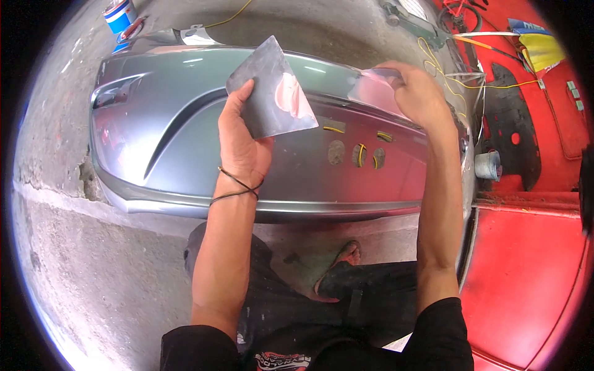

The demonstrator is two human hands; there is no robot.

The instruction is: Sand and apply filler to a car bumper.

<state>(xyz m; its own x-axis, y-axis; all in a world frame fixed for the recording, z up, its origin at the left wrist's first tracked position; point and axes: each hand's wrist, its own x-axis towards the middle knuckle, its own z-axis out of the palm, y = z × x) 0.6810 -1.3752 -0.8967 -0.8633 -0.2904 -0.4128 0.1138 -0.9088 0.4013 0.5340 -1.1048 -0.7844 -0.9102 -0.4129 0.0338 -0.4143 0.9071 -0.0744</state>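
Note:
My left hand (pixel 242 139) grips a grey square plate (pixel 257 102) with a glossy pink blob of paste (pixel 291 96) on its right side. My right hand (pixel 416 93) holds a thin spreader (pixel 374 93) smeared pink, at the upper right edge of a silver-grey car bumper (pixel 173 80). The bumper lies crosswise in front of me, with a curved recess and several small openings showing yellow cord behind them. My fingertips on the spreader are partly hidden.
Behind the bumper are a blue-and-white can (pixel 120 17) and a yellow cord (pixel 433 59). At right are red panels (pixel 526 266), a grey bucket (pixel 487 166), a red bicycle (pixel 458 18) and yellow-blue items (pixel 538 49). My sandalled foot (pixel 346 260) is below.

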